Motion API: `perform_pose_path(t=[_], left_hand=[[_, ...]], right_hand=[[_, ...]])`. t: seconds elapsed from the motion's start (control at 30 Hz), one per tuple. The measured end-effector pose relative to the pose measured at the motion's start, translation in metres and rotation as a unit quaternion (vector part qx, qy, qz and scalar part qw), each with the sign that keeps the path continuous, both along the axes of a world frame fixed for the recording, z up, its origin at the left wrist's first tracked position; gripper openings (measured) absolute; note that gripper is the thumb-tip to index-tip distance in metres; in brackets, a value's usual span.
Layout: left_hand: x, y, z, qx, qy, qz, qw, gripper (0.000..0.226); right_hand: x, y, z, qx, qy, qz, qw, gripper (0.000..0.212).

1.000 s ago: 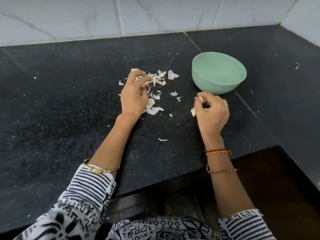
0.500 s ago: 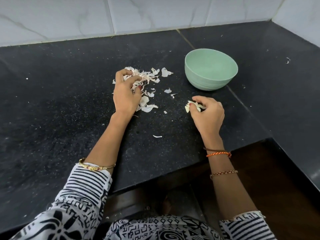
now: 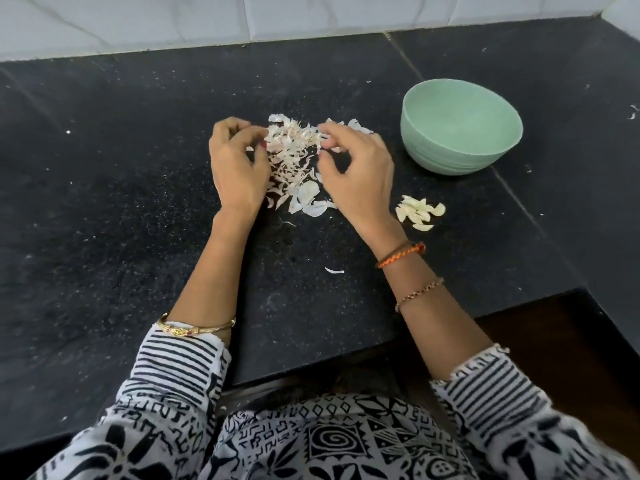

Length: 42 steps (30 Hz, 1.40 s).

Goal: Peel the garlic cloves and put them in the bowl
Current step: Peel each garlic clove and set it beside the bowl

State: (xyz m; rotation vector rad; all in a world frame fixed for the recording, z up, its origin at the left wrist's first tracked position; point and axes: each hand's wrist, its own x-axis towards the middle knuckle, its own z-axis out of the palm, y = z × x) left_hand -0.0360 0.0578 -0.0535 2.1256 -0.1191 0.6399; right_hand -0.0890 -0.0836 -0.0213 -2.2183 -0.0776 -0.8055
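A loose pile of white garlic skins point(image 3: 294, 150) lies on the black counter point(image 3: 121, 202). My left hand point(image 3: 235, 168) curls its fingers into the pile's left side. From the right, my right hand point(image 3: 356, 178) pinches into the same pile with bent fingers. A small heap of pale garlic cloves point(image 3: 419, 211) rests on the counter right of my right wrist, apart from both hands. Behind it, at the right, stands the mint-green bowl point(image 3: 450, 157); the part of its inside that shows is empty.
A single skin flake point(image 3: 334, 270) lies near the counter's front edge. White tiled walls point(image 3: 311, 15) close the back and the right corner. The counter's front edge steps back at the right, above a dark brown floor point(image 3: 554, 341).
My right hand let go of the small heap of cloves on the counter and moved left to the skin pile. My left hand stayed at the pile.
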Motion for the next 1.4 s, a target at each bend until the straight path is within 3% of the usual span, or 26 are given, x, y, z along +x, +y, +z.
perform_pose_path(t=[0.07,0.23,0.4,0.47,0.53,0.63,0.7,0.87,1.0,1.27,1.4], left_hand=[[0.002,0.006,0.000,0.001,0.013,0.020,1.000,0.022],[0.009,0.017,-0.001,0.041,0.032,0.075,0.996,0.021],[0.021,0.015,-0.004,-0.015,0.029,0.098,0.995,0.024],[0.027,0.012,-0.003,-0.027,0.034,0.092,0.995,0.030],[0.028,0.011,-0.002,-0.030,0.042,0.084,0.995,0.034],[0.028,0.012,-0.001,-0.033,0.053,0.080,0.995,0.034],[0.027,0.011,-0.001,-0.040,0.058,0.072,0.995,0.032],[0.026,0.004,0.002,-0.036,0.069,0.049,0.996,0.032],[0.025,0.007,0.005,-0.054,0.063,0.062,0.995,0.042],[0.026,0.010,0.006,-0.084,0.085,0.066,0.991,0.032],[0.024,0.005,0.009,-0.129,0.087,0.030,0.987,0.014]], right_hand=[[0.016,0.012,-0.004,-0.002,0.014,0.018,1.000,0.023],[0.044,0.020,-0.013,0.119,0.059,0.022,0.991,0.028],[0.066,0.020,-0.009,0.148,0.107,0.066,0.981,0.026],[0.073,0.022,-0.004,0.074,0.095,0.124,0.985,0.021],[0.079,0.025,-0.003,-0.059,0.111,0.176,0.976,0.017],[0.081,0.024,-0.007,-0.239,0.171,0.177,0.939,0.020],[0.080,0.019,-0.010,-0.278,0.179,0.166,0.929,0.025],[0.080,0.015,-0.010,-0.271,0.175,0.146,0.935,0.024],[0.078,0.021,-0.015,-0.197,0.137,0.158,0.958,0.018],[0.079,0.026,-0.021,-0.224,0.140,0.196,0.944,0.014],[0.079,0.025,-0.023,-0.081,0.055,0.139,0.985,0.006]])
